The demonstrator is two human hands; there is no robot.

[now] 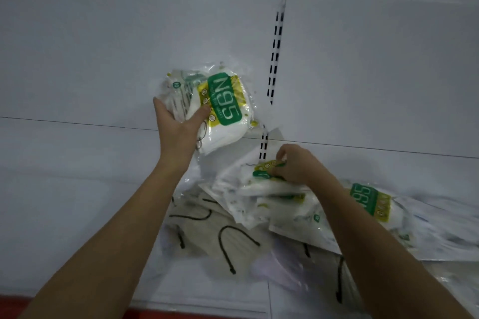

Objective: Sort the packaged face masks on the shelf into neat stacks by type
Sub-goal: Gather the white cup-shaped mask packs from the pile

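My left hand (178, 124) holds up a small bundle of N95 mask packs (223, 103), white with a green and yellow label, above the white shelf (77, 189); the thumb lies across the front pack. My right hand (295, 166) pinches the top edge of another N95 pack (267, 167) on the loose pile (259, 202). One more N95 pack (370, 202) lies to the right, partly behind my right forearm. Clear packs of beige masks with black ear loops (220, 233) lie at the front of the pile.
The white back panel (103, 46) rises behind the shelf, with a slotted upright strip (274, 59) just right of the raised packs. Flat clear packs (440, 235) spread to the far right. A red strip (15, 303) runs below the shelf's front edge.
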